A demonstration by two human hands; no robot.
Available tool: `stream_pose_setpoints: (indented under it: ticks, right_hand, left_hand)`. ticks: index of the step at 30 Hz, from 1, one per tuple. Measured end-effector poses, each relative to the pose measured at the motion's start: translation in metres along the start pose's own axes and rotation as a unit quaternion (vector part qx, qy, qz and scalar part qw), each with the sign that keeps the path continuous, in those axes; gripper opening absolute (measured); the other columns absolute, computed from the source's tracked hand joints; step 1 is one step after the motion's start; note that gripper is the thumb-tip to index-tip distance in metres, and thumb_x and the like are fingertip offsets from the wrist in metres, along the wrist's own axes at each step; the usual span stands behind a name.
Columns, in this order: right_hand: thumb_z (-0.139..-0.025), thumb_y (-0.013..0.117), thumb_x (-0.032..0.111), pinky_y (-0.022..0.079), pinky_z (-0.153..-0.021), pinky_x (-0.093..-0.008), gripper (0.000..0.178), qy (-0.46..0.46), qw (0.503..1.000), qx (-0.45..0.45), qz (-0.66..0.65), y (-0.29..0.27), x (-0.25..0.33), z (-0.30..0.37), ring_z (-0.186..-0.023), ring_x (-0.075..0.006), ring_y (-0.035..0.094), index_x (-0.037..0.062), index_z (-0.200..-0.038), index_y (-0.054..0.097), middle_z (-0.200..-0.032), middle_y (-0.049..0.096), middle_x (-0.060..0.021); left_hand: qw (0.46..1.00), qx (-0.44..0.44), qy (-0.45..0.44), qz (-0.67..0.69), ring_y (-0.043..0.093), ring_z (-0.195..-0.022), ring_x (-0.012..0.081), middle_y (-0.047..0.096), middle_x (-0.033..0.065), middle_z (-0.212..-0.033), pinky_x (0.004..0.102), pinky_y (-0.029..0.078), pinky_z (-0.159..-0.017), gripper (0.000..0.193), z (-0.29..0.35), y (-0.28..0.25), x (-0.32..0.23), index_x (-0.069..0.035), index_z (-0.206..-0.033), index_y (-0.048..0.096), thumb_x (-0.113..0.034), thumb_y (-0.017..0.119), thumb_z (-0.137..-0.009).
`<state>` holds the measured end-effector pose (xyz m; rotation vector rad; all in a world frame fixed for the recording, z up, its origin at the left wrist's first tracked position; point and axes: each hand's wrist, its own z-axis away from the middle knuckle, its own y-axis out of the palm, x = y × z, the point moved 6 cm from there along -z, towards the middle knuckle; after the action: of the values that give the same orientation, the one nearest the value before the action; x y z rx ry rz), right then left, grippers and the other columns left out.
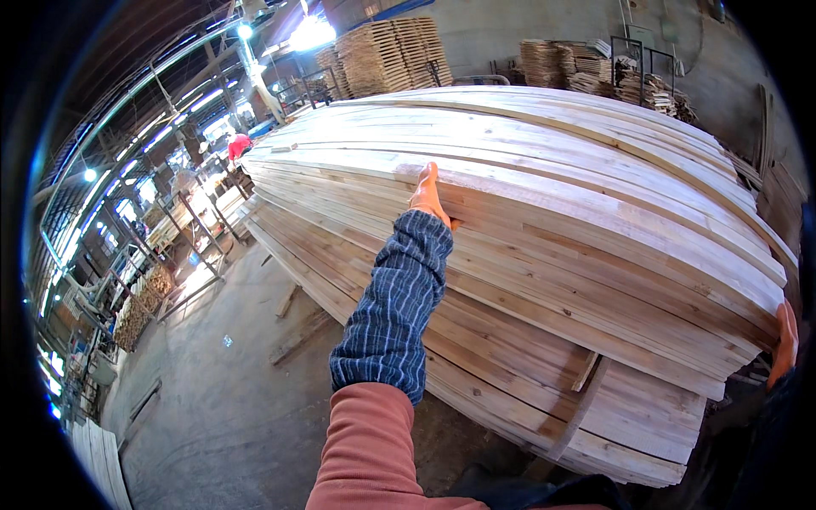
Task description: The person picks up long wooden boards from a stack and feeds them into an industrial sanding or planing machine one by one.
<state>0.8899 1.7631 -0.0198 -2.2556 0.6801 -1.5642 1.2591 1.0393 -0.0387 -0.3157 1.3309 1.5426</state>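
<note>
Long pale wooden boards lie in a tall stack (544,246) in front of me. My left hand (432,197), in an orange glove, is closed on the near long edge of a wooden board (527,189) in the top layer. One digit points up over that edge; the others are mostly hidden below it. At the right-hand end of the stack is my right hand (784,344), also orange-gloved. It presses on the board's end with a digit pointing up, its other fingers out of sight.
A lower stack of boards (637,416) juts out beneath, with a short wood strip (586,371) on it. Loose timber (302,338) lies on the concrete floor (221,382). Piled slats (391,58) stand behind, metal racks (200,221) at left. A person in red (240,146) is far off.
</note>
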Motion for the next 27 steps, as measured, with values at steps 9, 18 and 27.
stream_pose_setpoints:
  ticks: [9,18,27]
  right_hand:
    - [-0.095,0.060,0.060,0.025,-0.125,-0.0524,0.083,-0.207,0.951,0.113,0.198,-0.017,0.122,0.021,-0.151,-0.0369,0.033,0.0107,-0.158,0.038,-0.162,0.039,-0.0182]
    - [-0.097,0.064,0.054,0.044,-0.115,-0.0489,0.082,-0.150,0.586,0.792,-0.085,0.292,0.324,0.269,-0.139,-0.0365,0.048,0.0123,-0.161,0.033,-0.155,0.043,-0.0232]
    - [-0.086,0.079,0.051,0.046,-0.113,-0.0384,0.095,-0.116,0.486,0.840,-0.212,0.425,0.223,0.380,-0.127,-0.0300,0.060,0.0059,-0.159,0.038,-0.142,0.061,-0.0200]
  left_hand:
    - [0.998,0.031,-0.026,0.054,0.060,-0.116,0.0255,0.060,0.0099,-0.133,0.0433,0.054,-0.097,0.073,0.012,-0.011,0.010,-0.015,-0.134,0.056,-0.046,0.089,-0.078]
    - [0.940,0.339,-0.001,0.044,0.059,-0.127,0.0266,0.058,0.0066,-0.141,0.0492,0.051,-0.107,0.064,0.202,-0.040,0.164,-0.016,-0.148,0.049,-0.034,0.071,-0.091]
    - [0.936,0.223,-0.272,0.016,0.058,-0.125,0.0272,0.059,0.0087,-0.128,0.0481,0.052,-0.106,0.060,0.265,-0.117,0.260,-0.014,-0.144,0.045,-0.026,0.077,-0.095]
